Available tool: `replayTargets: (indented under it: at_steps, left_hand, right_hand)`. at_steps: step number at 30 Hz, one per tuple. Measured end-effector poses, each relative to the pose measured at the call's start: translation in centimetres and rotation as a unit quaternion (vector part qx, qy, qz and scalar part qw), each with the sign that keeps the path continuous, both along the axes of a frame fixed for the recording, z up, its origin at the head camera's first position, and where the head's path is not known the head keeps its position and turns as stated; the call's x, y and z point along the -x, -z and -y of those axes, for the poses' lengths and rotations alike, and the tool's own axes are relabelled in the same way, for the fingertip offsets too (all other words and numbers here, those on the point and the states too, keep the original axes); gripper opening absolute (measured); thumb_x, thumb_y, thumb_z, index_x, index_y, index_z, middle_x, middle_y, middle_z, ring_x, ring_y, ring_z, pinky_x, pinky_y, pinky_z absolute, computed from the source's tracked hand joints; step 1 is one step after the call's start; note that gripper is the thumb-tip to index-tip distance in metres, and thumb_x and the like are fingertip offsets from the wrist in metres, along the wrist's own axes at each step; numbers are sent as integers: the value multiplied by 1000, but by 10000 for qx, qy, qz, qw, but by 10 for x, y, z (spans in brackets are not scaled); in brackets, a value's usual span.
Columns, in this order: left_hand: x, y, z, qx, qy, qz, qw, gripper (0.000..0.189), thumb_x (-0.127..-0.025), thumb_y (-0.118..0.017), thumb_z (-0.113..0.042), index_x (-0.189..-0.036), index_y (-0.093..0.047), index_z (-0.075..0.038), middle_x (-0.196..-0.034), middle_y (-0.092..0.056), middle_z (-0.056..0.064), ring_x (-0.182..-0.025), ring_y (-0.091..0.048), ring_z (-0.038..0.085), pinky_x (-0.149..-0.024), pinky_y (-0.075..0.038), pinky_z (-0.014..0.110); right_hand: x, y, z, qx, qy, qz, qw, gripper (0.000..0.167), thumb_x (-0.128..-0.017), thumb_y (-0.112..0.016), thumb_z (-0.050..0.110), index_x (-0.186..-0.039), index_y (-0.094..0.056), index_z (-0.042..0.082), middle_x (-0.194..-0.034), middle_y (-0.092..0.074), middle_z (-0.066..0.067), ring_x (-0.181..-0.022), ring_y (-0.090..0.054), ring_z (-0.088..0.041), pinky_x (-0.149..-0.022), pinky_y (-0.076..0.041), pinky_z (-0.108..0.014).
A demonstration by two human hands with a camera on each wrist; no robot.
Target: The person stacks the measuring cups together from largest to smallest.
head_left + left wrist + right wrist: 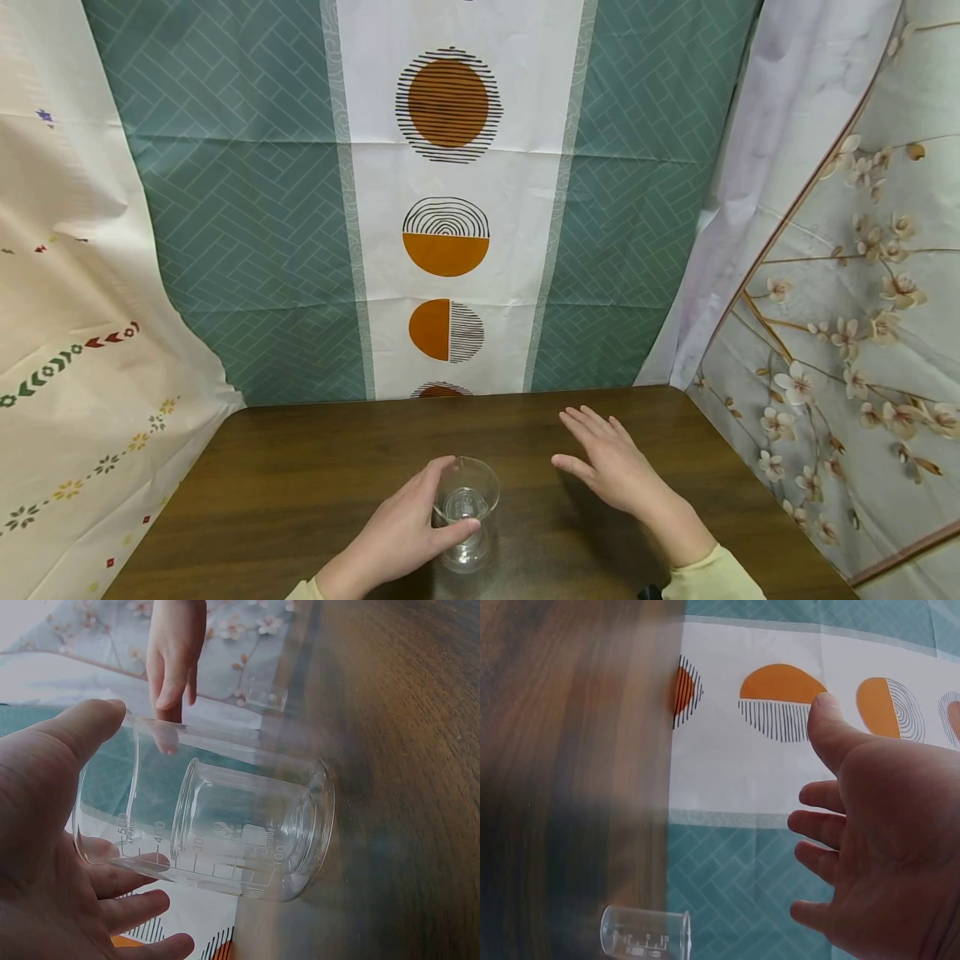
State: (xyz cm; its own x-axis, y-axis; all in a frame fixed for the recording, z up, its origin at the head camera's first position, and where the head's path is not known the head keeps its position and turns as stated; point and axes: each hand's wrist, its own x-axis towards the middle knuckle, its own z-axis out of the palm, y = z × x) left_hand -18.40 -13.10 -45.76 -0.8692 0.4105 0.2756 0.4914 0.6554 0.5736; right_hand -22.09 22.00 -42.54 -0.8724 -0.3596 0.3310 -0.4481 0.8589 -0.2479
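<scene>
A large clear glass beaker [161,802] with printed volume marks stands upright on the table, a smaller glass beaker [247,817] nested inside it. My left hand [405,525] curves around the large beaker's upper wall from the left, thumb on one side and index finger on the other. Its remaining fingers spread loosely past the glass. Off to the right, my right hand [615,467] hovers above the table, fingers extended and holding nothing. Another small beaker [645,934] stands on the table in the right wrist view; I cannot make it out in the head view.
The brown wooden table [315,450] ends at a patterned green and white cloth [247,250] behind. A flowered curtain [847,358] borders the right side and a cream cloth [60,350] the left.
</scene>
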Motion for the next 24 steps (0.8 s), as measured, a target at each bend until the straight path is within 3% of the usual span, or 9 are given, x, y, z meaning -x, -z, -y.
replayTargets:
  at_steps: [24]
  left_hand:
    - [1, 1, 0, 0, 26, 40, 10000, 94, -95, -74, -74, -157, -47, -9, -151, -63, 6, -134, -64, 28, -103, -56, 57]
  right_hand:
    - [4, -2, -9, -55, 137, 84, 9999, 73, -108, -69, 50, -161, -53, 1, -167, -50, -21, -160, -36, -44, -125, -24, -73]
